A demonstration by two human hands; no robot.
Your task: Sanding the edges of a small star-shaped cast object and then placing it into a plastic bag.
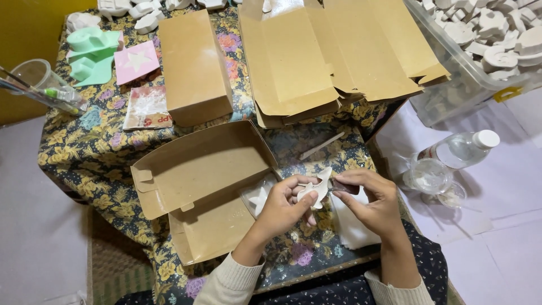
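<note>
My left hand (284,204) pinches a small white plaster figure (319,186) above the table's near edge. Against the figure's right side, my right hand (372,201) presses a small dark piece (343,186); what kind of piece it is I cannot tell. An open brown cardboard box (197,186) lies just left of my hands, lid flipped back. A clear bag with a white star shape (258,199) rests at the box's right edge, under my left hand. White paper (350,229) lies beneath my right hand.
A closed brown box (195,65) and a pile of flattened boxes (333,51) sit further back on the floral cloth (84,152). A clear tub of white plaster shapes (485,39) stands right. A water bottle (460,149), a cup with brushes (36,82), green and pink moulds (93,53), and a white stick (322,146) are nearby.
</note>
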